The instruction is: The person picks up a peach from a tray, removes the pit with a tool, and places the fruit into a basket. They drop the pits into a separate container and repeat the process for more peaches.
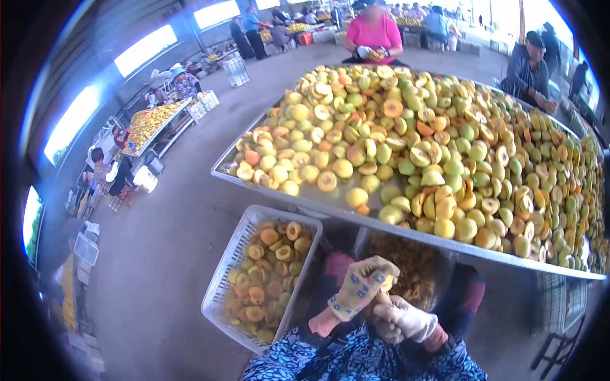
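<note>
My left hand [363, 287], in a pale glove with a flower print, is closed around a piece of yellow fruit [388, 283], mostly hidden by the fingers. Touching it from the right is my right hand [405, 319], in a whitish glove with the fingers curled in; what they grip is hidden. Both hands are above my lap. Just beyond them lies a heap of brownish scraps [406, 263] in a container. To the left stands a white plastic crate [219, 293] holding halved orange-yellow fruit [256, 294].
A metal-edged table [381, 226] in front bears a large pile of yellow-green fruit [438, 152], many halved. A person in pink [375, 35] works across it; another person [527, 66] sits at its far right. Another fruit-laden table [152, 124] stands left. A dark stool [559, 349] is at lower right.
</note>
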Demonstrator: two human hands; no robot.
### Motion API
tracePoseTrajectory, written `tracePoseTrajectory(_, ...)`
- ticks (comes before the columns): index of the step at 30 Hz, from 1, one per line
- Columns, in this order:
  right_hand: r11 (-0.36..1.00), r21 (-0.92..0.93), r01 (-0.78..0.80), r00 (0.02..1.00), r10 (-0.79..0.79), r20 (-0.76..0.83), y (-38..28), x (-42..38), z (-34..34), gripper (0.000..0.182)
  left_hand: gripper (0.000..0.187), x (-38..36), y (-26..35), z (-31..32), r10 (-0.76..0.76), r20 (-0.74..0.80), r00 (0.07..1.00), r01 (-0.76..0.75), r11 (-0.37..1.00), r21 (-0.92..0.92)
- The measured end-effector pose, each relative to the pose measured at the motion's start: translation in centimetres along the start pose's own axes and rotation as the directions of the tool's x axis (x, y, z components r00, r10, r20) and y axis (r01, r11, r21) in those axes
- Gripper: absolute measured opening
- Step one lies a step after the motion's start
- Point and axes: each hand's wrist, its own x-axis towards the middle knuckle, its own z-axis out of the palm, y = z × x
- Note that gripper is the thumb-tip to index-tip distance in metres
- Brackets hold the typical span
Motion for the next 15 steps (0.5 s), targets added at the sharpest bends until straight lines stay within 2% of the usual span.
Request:
tracePoseTrajectory(2,0.998,0.06,0.015,0.998,-0.018,0.054,0.4,-0.3,-0.1,0.033,0.017,0.3,0.6,0.2,0.024,0.022,0.999,-0.025,0.999,0.03)
tracePoseTrajectory(3,0.999,-0.026,0.026,1.0,-0.026,-0.015,0.3,-0.4,0.4,0.033,0.022,0.5,1.0,0.3,0.045,0.071,0.996,-0.05,0.997,0.067)
tracePoseTrajectory(5,0.996,-0.071,0.051,0.999,-0.052,-0.008,0.2,-0.6,0.4,0.033,0.025,0.8,2.1,0.2,0.041,0.165,0.985,-0.069,0.984,0.166)
tracePoseTrajectory(7,0.993,-0.104,0.062,0.998,-0.062,0.001,0.4,-0.9,0.7,0.032,0.025,1.1,2.7,0.2,0.015,0.215,0.977,-0.047,0.988,0.146)
tracePoseTrajectory(9,0.994,0.08,0.073,0.99,-0.082,0.112,0.4,-1.3,1.4,0.031,0.023,1.6,3.3,0.0,-0.017,0.33,0.944,-0.022,0.993,0.114)
tracePoseTrajectory(10,0.982,0.176,0.069,0.982,-0.099,0.164,0.6,-1.4,1.6,0.03,0.023,1.8,4.1,-0.1,-0.019,0.327,0.945,-0.018,0.994,0.11)
tracePoseTrajectory(11,0.983,0.176,0.043,0.969,-0.084,0.234,1.0,-1.3,1.1,0.031,0.022,1.9,5.1,0.0,-0.04,0.399,0.916,-0.048,0.977,0.209)
tracePoseTrajectory(13,0.985,0.169,0.036,0.977,-0.07,0.2,1.4,-1.5,1.6,0.035,0.02,2.4,6.0,-0.4,-0.097,0.544,0.833,-0.121,0.928,0.351)
tracePoseTrajectory(14,0.987,0.154,0.033,0.984,-0.06,0.169,1.4,-1.6,1.9,0.039,0.02,2.7,6.4,-0.7,-0.103,0.544,0.833,-0.105,0.936,0.337)
tracePoseTrajectory(15,0.984,0.178,0.031,0.96,-0.079,0.269,1.2,-1.5,2.0,0.034,0.023,2.9,6.7,-0.9,-0.047,0.601,0.798,-0.17,0.939,0.299)
